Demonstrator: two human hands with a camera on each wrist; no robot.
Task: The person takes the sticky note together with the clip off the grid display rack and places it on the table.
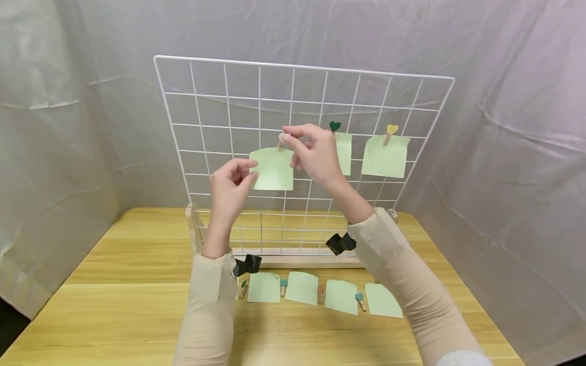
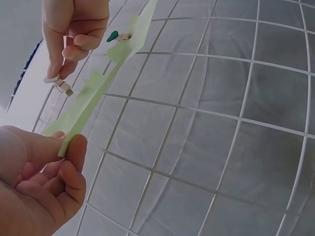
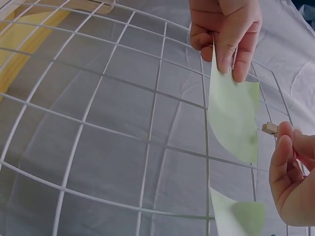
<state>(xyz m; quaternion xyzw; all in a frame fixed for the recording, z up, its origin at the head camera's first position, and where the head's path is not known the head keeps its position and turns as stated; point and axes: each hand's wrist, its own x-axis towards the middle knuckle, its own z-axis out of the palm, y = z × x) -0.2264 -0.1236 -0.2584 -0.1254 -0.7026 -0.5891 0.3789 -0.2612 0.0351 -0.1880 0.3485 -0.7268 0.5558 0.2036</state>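
Note:
My left hand (image 1: 231, 190) pinches the left edge of a pale green paper note (image 1: 274, 170), which stands against the white wire grid (image 1: 260, 109). Between thumb and fingertips my right hand (image 1: 318, 157) holds a small wooden clothespin (image 2: 63, 86) with a white heart on it. In the right wrist view the clothespin tip (image 3: 269, 128) points at the note's upper edge, with a small gap between them. To the right, one green note (image 1: 344, 155) hangs under a dark green heart clothespin (image 1: 335, 126), partly hidden by my right hand. Another note (image 1: 384, 158) hangs under a yellow heart clothespin (image 1: 391, 130).
The grid stands in a wooden base (image 1: 306, 262) on a wood-grain table (image 1: 137, 305). In front of it lie several green notes (image 1: 302, 288) in a row, with heart clothespins (image 1: 360, 301) between them. Grey cloth (image 1: 114, 46) hangs behind and at both sides.

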